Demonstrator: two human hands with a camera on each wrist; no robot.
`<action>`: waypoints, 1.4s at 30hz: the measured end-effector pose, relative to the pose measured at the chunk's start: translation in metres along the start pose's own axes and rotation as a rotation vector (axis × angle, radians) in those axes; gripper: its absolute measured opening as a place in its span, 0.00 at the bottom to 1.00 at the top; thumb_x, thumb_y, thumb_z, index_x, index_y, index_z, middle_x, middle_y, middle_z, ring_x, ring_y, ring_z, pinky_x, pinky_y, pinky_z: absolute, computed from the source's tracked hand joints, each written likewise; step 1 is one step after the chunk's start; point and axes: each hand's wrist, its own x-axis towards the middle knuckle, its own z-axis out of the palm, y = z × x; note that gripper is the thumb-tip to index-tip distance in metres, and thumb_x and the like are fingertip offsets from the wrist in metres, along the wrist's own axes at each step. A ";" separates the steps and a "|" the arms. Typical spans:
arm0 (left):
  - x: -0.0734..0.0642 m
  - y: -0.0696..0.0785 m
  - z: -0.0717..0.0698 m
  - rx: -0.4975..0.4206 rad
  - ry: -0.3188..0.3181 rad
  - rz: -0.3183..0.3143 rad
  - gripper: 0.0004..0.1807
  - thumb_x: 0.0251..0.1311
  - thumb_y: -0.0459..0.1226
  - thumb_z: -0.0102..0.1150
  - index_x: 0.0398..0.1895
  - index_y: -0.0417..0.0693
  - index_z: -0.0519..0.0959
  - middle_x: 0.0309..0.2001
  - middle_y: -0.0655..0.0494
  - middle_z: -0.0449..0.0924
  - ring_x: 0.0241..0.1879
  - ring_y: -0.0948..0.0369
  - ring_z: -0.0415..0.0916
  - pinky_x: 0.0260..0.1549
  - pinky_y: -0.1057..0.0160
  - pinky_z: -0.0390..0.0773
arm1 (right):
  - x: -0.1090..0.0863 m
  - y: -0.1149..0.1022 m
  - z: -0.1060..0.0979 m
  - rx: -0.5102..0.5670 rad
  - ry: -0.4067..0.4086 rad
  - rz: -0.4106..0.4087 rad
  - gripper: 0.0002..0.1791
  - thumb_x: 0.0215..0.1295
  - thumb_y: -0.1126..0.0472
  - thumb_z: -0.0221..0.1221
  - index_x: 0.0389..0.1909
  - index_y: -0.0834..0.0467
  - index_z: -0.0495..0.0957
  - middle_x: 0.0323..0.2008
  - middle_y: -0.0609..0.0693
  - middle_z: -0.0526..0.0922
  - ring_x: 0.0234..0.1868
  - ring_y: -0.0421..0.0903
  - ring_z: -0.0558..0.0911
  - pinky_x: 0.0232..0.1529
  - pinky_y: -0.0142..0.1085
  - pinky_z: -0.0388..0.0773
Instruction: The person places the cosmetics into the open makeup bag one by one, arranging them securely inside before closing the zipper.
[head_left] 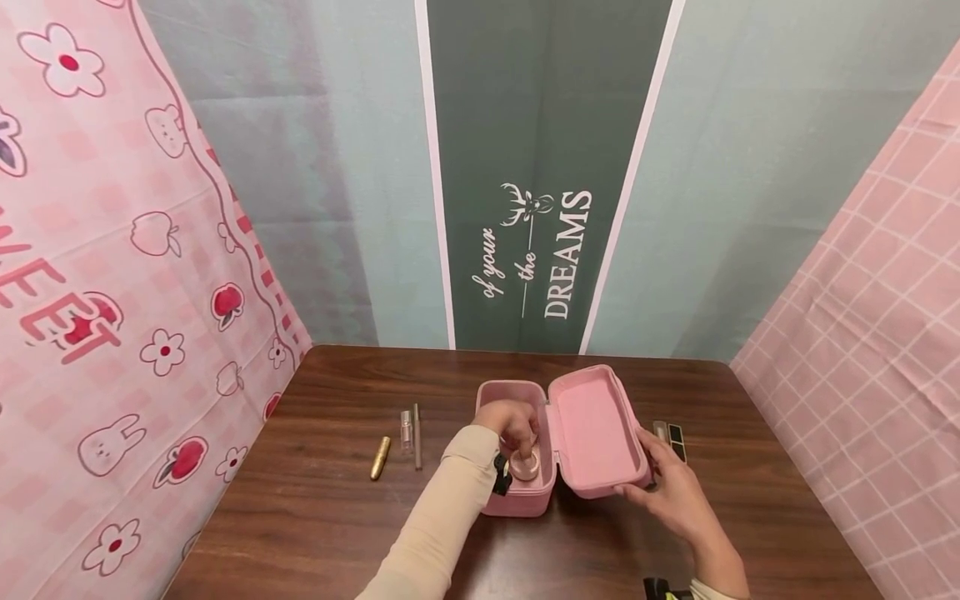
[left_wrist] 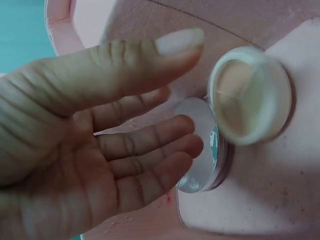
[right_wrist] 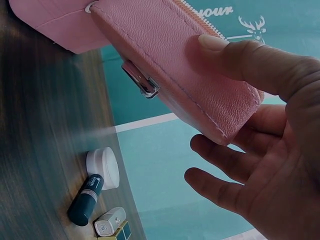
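Observation:
A pink zippered case [head_left: 517, 502] stands on the table with its lid [head_left: 596, 429] swung out to the right. My left hand [head_left: 513, 423] reaches down inside it, fingers loosely bent and holding nothing. By those fingertips, in the left wrist view, lie a silver-topped round container [left_wrist: 197, 150] and a white round compact [left_wrist: 277, 100] with sections of beige and greenish powder under its clear top. My right hand [head_left: 670, 492] grips the lid's outer edge; the right wrist view shows the thumb on one face and fingers behind.
Left of the case lie a gold tube [head_left: 380, 458], a clear tube [head_left: 407, 431] and a slim pencil [head_left: 417, 437]. Beyond the lid are a white jar [right_wrist: 103, 167], a dark tube [right_wrist: 86, 200], a pale capped tube [right_wrist: 110, 221] and a black-and-gold item [head_left: 677, 440]. Curtains border the table.

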 end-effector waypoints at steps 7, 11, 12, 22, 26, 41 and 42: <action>-0.001 -0.002 0.000 -0.119 0.027 -0.008 0.29 0.39 0.23 0.67 0.51 0.36 0.75 0.25 0.52 0.70 0.24 0.58 0.69 0.42 0.50 0.75 | 0.000 -0.001 -0.001 -0.002 -0.001 0.003 0.48 0.36 0.66 0.75 0.60 0.73 0.62 0.57 0.70 0.66 0.48 0.65 0.75 0.40 0.50 0.75; 0.000 -0.003 0.001 -0.085 0.043 0.002 0.21 0.41 0.26 0.67 0.44 0.37 0.78 0.21 0.54 0.69 0.23 0.58 0.67 0.31 0.56 0.76 | 0.000 0.000 0.000 -0.004 -0.003 0.002 0.48 0.36 0.67 0.75 0.61 0.73 0.62 0.57 0.70 0.65 0.48 0.65 0.74 0.41 0.51 0.75; -0.001 -0.003 0.001 -0.080 0.056 0.007 0.18 0.42 0.27 0.67 0.41 0.38 0.79 0.20 0.54 0.69 0.22 0.58 0.67 0.29 0.57 0.75 | 0.000 0.001 0.000 -0.005 -0.004 0.003 0.48 0.36 0.68 0.75 0.61 0.73 0.62 0.57 0.70 0.65 0.48 0.65 0.74 0.41 0.51 0.75; -0.015 0.009 -0.001 0.280 0.330 0.064 0.18 0.46 0.34 0.65 0.45 0.51 0.80 0.28 0.60 0.74 0.27 0.60 0.74 0.34 0.57 0.74 | 0.000 0.001 0.001 -0.014 -0.003 0.010 0.49 0.36 0.66 0.75 0.61 0.72 0.62 0.56 0.70 0.66 0.46 0.63 0.76 0.40 0.52 0.75; -0.020 0.012 -0.001 0.469 0.411 0.059 0.13 0.44 0.38 0.64 0.36 0.59 0.80 0.27 0.63 0.71 0.29 0.63 0.68 0.32 0.56 0.66 | 0.000 0.002 0.001 -0.009 -0.007 0.019 0.49 0.36 0.66 0.75 0.62 0.71 0.61 0.57 0.69 0.65 0.48 0.64 0.75 0.41 0.52 0.74; -0.050 0.009 0.018 0.490 0.555 0.024 0.18 0.44 0.46 0.68 0.42 0.57 0.80 0.47 0.56 0.76 0.46 0.57 0.74 0.47 0.46 0.69 | 0.000 -0.001 0.001 0.017 -0.049 0.067 0.50 0.39 0.62 0.74 0.63 0.71 0.59 0.58 0.72 0.63 0.48 0.67 0.74 0.42 0.53 0.74; -0.053 0.009 0.019 0.495 0.571 0.022 0.18 0.44 0.46 0.68 0.41 0.57 0.80 0.46 0.56 0.76 0.45 0.57 0.74 0.47 0.46 0.70 | 0.000 -0.001 0.000 0.014 -0.047 0.065 0.50 0.40 0.61 0.75 0.63 0.71 0.59 0.58 0.72 0.63 0.48 0.67 0.74 0.42 0.53 0.74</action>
